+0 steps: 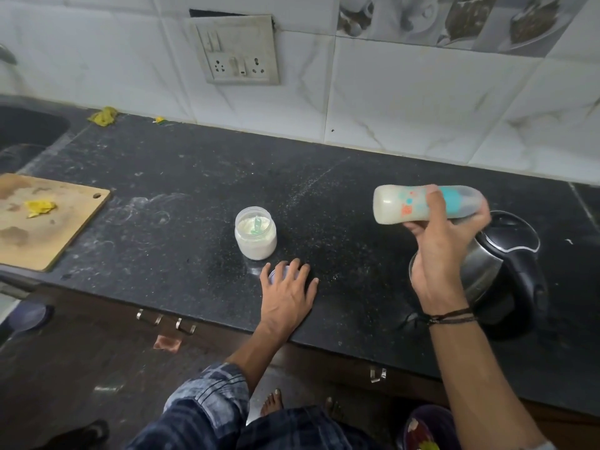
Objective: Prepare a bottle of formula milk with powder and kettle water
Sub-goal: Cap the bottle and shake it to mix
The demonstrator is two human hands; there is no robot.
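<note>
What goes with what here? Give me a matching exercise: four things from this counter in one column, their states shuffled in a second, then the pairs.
1. bottle
2. powder jar
3. kettle
4. cutting board

A. open, green scoop inside
B. held sideways in the right hand
C. carries a yellow scrap
D. stands lid shut, behind the right hand

Pairs: 1-B, 2-A, 3-D, 4-C

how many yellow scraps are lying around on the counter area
3. One yellow scrap lies on the wooden cutting board at left; a crumpled one sits by the wall near the sink; a tiny one lies further right along the wall. Others may be out of frame.
</note>
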